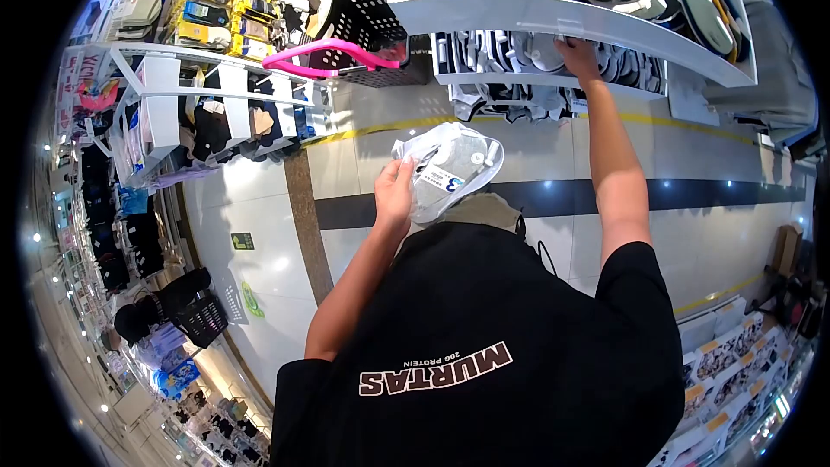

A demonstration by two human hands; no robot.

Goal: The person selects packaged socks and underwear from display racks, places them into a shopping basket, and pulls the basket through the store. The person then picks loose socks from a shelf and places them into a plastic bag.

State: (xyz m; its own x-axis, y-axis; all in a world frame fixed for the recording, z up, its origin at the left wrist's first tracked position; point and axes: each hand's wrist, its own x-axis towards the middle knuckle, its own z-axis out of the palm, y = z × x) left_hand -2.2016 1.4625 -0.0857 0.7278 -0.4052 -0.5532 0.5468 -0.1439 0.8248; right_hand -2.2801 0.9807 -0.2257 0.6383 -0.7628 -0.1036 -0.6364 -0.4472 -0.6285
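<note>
My left hand [397,194] is closed on the edge of a clear plastic pack of grey socks [454,164], which has a white and blue label and is held in front of my body. My right hand [577,58] reaches forward to the lower shelf, among rows of white, grey and black socks [622,65]. Its fingers look curled at a light grey sock [546,52]; their tips are partly hidden, and what they grip cannot be made out.
Above the right hand juts a white upper shelf [571,19] with yellow, white and grey socks. A black basket [380,22] with a pink handle [333,56] stands to the left of it. Racks of packed socks [216,13] line the left. Another dark basket [201,318] is at lower left.
</note>
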